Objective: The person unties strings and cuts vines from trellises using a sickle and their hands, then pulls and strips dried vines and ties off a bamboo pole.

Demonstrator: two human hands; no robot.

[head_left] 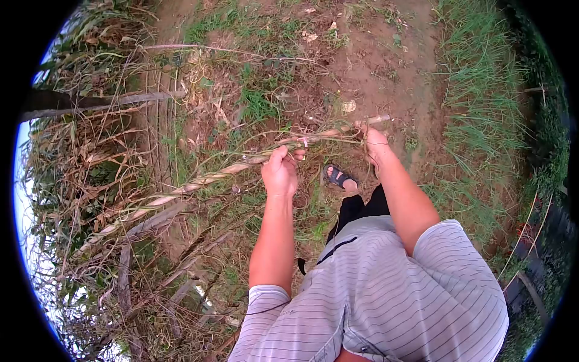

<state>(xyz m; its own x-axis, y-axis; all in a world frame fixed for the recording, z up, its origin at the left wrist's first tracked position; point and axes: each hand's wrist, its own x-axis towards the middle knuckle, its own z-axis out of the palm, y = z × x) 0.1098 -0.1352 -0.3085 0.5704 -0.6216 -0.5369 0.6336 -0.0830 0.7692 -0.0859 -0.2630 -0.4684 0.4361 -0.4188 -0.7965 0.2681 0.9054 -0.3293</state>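
Note:
A long pole (205, 180) wrapped in thin vines runs from the lower left up to the centre right. My left hand (281, 171) is closed at the vines along the pole's middle, its fingers curled around them. Near the pole's right end, my right hand (375, 143) has its fingers wrapped on the pole, with a thin vine hanging beside the wrist. A small pink tie (304, 142) shows on the pole between my hands.
Dry, tangled vines (90, 175) fill the left side, with a wooden post (125, 277) below. Green grass (482, 127) grows along the right. Bare soil (392, 60) lies ahead. A sandalled foot (341, 178) stands beneath my hands.

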